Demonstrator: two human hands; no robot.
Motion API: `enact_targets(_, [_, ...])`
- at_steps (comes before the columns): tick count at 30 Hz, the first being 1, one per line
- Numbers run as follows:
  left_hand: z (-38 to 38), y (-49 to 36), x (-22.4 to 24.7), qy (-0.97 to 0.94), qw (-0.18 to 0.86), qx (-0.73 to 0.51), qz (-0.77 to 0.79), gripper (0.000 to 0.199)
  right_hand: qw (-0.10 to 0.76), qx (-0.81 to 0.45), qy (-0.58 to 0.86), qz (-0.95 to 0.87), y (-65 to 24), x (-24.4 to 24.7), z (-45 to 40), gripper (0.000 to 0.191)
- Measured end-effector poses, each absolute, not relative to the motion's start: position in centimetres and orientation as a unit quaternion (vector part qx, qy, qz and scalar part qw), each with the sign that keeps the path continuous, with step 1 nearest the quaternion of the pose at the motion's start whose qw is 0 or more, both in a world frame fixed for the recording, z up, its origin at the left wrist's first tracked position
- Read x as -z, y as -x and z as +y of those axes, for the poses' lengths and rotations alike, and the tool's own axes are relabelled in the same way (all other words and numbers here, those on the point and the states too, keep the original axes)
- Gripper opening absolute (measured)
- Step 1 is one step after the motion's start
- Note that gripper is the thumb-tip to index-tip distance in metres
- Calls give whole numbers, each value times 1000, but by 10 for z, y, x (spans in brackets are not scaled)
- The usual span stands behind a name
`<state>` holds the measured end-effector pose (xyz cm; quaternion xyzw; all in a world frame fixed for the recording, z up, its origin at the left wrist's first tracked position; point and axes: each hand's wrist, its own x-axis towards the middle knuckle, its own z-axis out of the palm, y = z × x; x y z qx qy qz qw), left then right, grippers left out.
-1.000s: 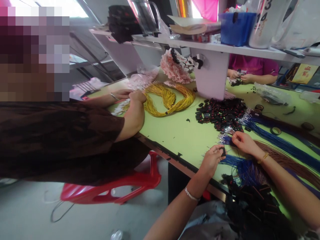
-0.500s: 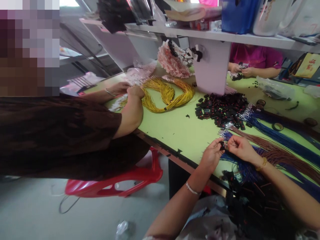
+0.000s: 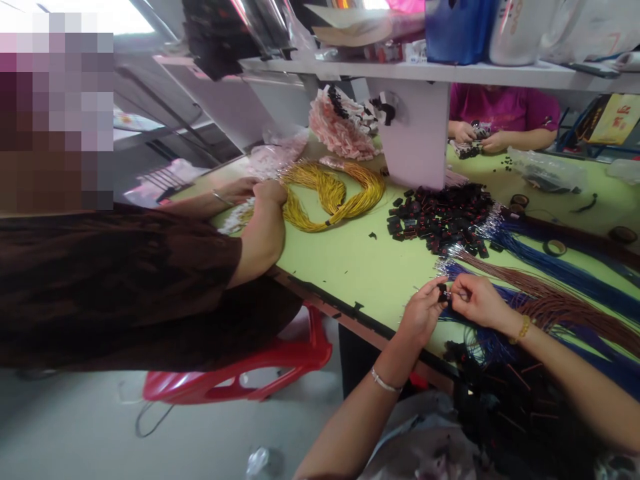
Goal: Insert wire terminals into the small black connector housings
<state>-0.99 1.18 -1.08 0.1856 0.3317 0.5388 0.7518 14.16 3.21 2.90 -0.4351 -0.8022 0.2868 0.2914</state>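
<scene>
My left hand [image 3: 424, 310] pinches a small black connector housing [image 3: 443, 293] between thumb and fingers, above the front of the green table. Close against it, my right hand [image 3: 477, 303] is closed in a pinch on a thin wire whose tip meets the housing; most of that wire is hidden by the fingers. Just behind the hands lie blue wires [image 3: 453, 268] with silvery terminals and a bundle of brown wires [image 3: 493, 270]. A heap of black connector housings [image 3: 435, 217] sits further back.
At left, a co-worker's arms [image 3: 263, 213] reach to yellow wires [image 3: 320, 200] beside a red plastic chair [image 3: 240, 373]. Another person in a magenta shirt [image 3: 505, 117] works across the table. A shelf [image 3: 345, 70] spans above. Tape rolls [image 3: 555, 247] lie at right. Black pieces fill my lap [image 3: 520, 413].
My right hand has moved slightly left, nearer the black housing. The housing has turned a little in my left hand. The whole view has shifted slightly.
</scene>
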Motion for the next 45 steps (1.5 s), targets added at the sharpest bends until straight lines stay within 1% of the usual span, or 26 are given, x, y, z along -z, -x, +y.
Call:
enact_targets(5, [11, 8, 10, -201, 738, -541, 351, 35, 290, -218, 397, -843, -142, -27, 32, 9])
enact_targets(9, [10, 5, 8, -206, 724, -542, 373, 32, 284, -179, 363, -869, -143, -22, 32, 9])
enact_targets(17, [9, 6, 7, -211, 717, -539, 389, 33, 277, -231, 395, -845, -144, -21, 31, 9])
enact_targets(22, [7, 4, 6, -228, 701, -541, 404, 33, 276, -221, 405, -843, -141, -24, 27, 14])
enact_targets(25, [5, 2, 3, -227, 706, -531, 410, 34, 260, -260, 406, -837, -148, -30, 36, 13])
enact_targets(27, [5, 1, 1, -220, 708, -529, 412, 35, 249, -279, 437, -818, -159, -34, 50, 17])
enact_targets(28, [5, -1, 0, -217, 709, -530, 411, 36, 248, -249, 480, -804, -166, -36, 58, 20])
enact_targets(29, [6, -2, 0, -215, 710, -532, 407, 36, 226, -210, 517, -799, -172, -37, 67, 19])
enact_targets(30, [6, -4, 0, -215, 712, -533, 403, 35, 184, -171, 544, -800, -178, -37, 74, 17])
enact_targets(33, [9, -7, 0, -214, 716, -530, 401, 34, 70, -117, 578, -805, -187, -35, 90, 10])
enact_targets(39, [11, -6, 2, -213, 724, -520, 400, 36, -39, -61, 546, -834, -180, -39, 96, 16])
enact_targets(42, [10, -5, 1, -210, 727, -519, 398, 36, -48, -53, 531, -844, -182, -41, 97, 17])
enact_targets(45, [10, -4, 1, -208, 731, -516, 396, 35, 12, -82, 539, -838, -190, -41, 97, 14])
